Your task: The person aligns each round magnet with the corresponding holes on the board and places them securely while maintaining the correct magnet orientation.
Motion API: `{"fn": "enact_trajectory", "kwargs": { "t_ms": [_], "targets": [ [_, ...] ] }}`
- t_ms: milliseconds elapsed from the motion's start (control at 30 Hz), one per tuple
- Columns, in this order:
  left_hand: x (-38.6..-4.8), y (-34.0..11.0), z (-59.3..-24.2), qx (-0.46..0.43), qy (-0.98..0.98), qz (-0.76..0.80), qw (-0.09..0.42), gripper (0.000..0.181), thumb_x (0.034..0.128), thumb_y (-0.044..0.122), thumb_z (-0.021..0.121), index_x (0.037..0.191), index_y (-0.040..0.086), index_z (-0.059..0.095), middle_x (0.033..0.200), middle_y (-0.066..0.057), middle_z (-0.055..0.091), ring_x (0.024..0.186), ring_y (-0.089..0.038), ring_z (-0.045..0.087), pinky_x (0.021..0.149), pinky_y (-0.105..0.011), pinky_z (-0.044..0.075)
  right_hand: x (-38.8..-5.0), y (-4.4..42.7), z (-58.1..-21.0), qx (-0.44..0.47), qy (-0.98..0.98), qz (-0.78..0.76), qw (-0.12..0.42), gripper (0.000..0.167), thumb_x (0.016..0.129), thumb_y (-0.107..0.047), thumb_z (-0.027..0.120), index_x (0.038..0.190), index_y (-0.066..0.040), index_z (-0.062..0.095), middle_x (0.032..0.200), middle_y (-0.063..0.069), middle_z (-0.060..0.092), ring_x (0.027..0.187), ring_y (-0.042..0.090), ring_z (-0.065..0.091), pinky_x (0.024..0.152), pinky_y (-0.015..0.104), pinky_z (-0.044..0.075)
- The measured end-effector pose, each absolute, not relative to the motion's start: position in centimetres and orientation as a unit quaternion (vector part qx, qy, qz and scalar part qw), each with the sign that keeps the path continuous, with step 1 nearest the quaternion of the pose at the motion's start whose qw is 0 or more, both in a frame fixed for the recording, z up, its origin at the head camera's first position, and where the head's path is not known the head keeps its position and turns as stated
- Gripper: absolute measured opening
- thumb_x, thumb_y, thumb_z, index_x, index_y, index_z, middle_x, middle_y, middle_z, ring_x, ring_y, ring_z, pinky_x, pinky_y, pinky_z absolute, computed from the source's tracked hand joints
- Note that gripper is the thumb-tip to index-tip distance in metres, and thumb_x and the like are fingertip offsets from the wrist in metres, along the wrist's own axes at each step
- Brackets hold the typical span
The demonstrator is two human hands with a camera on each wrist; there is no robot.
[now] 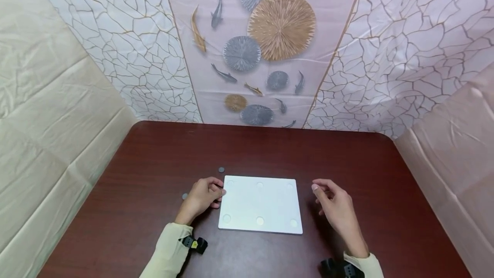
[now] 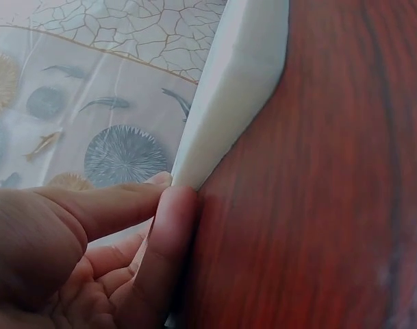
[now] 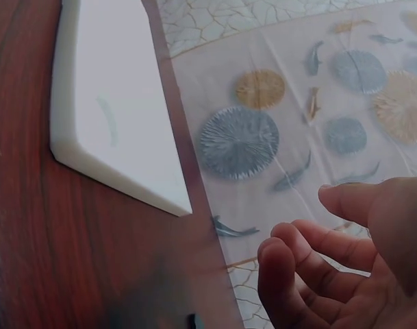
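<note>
A flat white rectangular board with several shallow round recesses near its long edges lies on the table. At its left edge is my left hand, thumb and index finger pinching the rim; the left wrist view shows these fingertips against the board's side. My right hand hovers off the board's right side, fingers loosely bent and apart from it. Nothing sits between the right thumb and fingers in the right wrist view, where the board stands to their left.
A small dark disc lies just beyond the board's far left corner. Another small grey disc is beside the left wrist, partly hidden by it. The brown table meets patterned cloth at the back, with plain cloth on both sides.
</note>
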State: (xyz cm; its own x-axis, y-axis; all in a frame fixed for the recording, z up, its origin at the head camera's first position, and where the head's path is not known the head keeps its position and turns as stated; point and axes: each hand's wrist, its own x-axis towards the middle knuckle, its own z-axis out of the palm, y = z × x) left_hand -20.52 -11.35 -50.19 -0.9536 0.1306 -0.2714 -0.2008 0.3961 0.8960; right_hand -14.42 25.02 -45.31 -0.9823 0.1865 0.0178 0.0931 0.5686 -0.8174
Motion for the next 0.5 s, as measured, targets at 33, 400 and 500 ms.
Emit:
{"fn": "enact_trajectory", "kwargs": {
  "t_ms": [33,400,500],
  "targets": [
    [-20.5,-11.4,-50.2,-0.022,0.822,0.548,0.151,0.017,0.0989,0.006,0.074,0.114,0.0,0.068,0.087,-0.009,0.07,0.073,-0.016,0.069,0.063,-0.032,0.062,-14.4,25.1,-45.2,-0.08,-0.884,0.457,0.053,0.03,0.107,-0.026,0.065,0.128,-0.005,0.07,0.096,0.019,0.071,0.064,0.027,0.066,0.055,0.034,0.056],
    [-20.2,-12.1,-50.1,-0.021,0.831,0.537,0.145,0.02,0.0994,0.009,0.074,0.116,0.001,0.068,0.089,-0.01,0.069,0.074,-0.017,0.069,0.064,-0.033,0.062,-14.3,26.4,-44.2,-0.088,-0.882,0.454,0.087,0.031,0.108,-0.031,0.064,0.127,-0.006,0.071,0.096,0.018,0.071,0.06,0.024,0.065,0.055,0.033,0.056],
    [-20.3,-11.6,-50.4,-0.011,0.828,0.539,0.152,0.021,0.0995,0.01,0.074,0.117,0.001,0.067,0.09,-0.01,0.069,0.074,-0.016,0.069,0.064,-0.032,0.062,-13.8,27.2,-44.1,-0.102,-0.885,0.446,0.091,0.029,0.108,-0.027,0.065,0.127,-0.006,0.07,0.101,0.019,0.073,0.062,0.022,0.066,0.055,0.034,0.057]
  ]
}}
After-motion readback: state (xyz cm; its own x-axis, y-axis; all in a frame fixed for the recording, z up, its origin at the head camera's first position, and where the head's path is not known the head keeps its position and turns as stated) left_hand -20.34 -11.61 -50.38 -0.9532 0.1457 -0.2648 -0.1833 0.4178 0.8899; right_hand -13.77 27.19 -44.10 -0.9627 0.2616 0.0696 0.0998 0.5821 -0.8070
